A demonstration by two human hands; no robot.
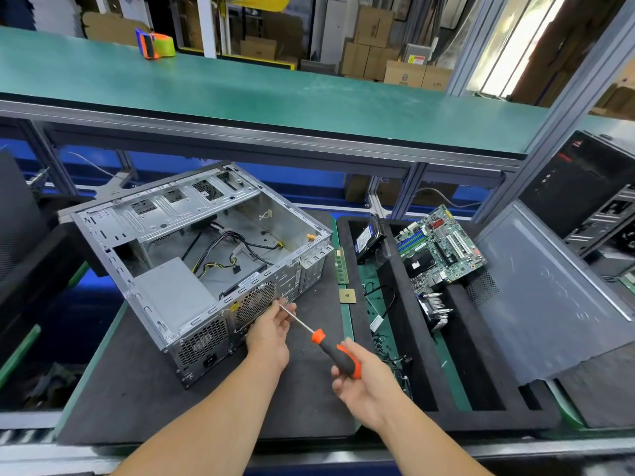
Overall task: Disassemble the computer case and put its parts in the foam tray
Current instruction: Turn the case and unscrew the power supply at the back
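An open silver computer case (192, 255) lies on its side on a black mat, with a grey power supply (173, 293) and loose cables inside. My right hand (364, 383) grips the orange-and-black handle of a screwdriver (330, 348). My left hand (271, 331) pinches the screwdriver's metal shaft near its tip, right at the case's rear panel by the fan grille (256, 300). The black foam tray (422, 338) to the right holds a hard drive (369, 235), a motherboard (439, 245) and a heatsink (436, 310).
A RAM stick (341, 266) and a CPU chip (347, 296) lie between the case and the tray. A grey side panel (546, 286) leans at the right, with another black computer (591, 187) behind it. A green shelf (275, 97) runs overhead with a tape dispenser (154, 44).
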